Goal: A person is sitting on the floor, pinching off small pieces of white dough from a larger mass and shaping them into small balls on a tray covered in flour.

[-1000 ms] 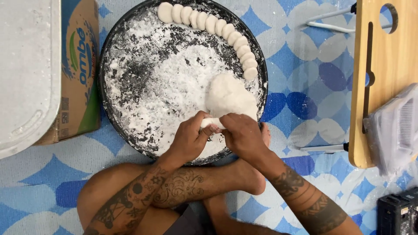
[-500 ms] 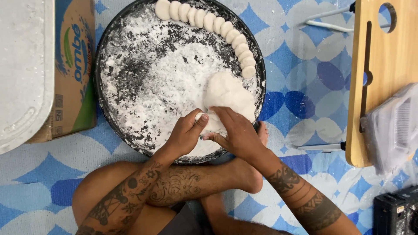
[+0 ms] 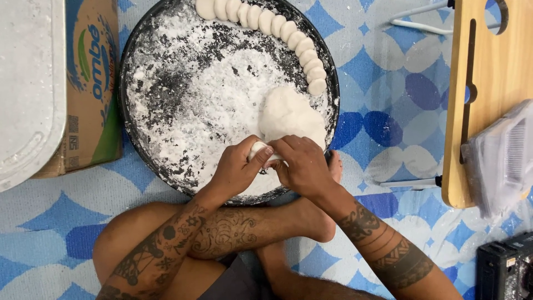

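Cardboard box (image 3: 91,83) sits far left with a pale tray (image 3: 28,89) resting on it, then comes the big round black pan (image 3: 133,144), dusted all over with white flour. Along its top-right rim there's a curved row of shaped dough pieces (image 3: 283,30) lined up edge to edge. The big dough lump (image 3: 290,115) lies in the pan's lower right, just above the hands and touching them or near enough. Left hand (image 3: 236,169) and right hand (image 3: 302,164) meet at the pan's near edge, both pinched shut on a small dough piece (image 3: 261,151) held between them, fingertips on either side, so its long axis runs roughly left to right. The lump is up and slightly right of that piece, so the right hand is the closer one. Crossed legs are below, on a blue patterned mat (image 3: 383,128). Further right: a wooden board (image 3: 494,72) with a clear plastic bag (image 3: 502,155) on it, and a black box (image 3: 508,272) in the corner.
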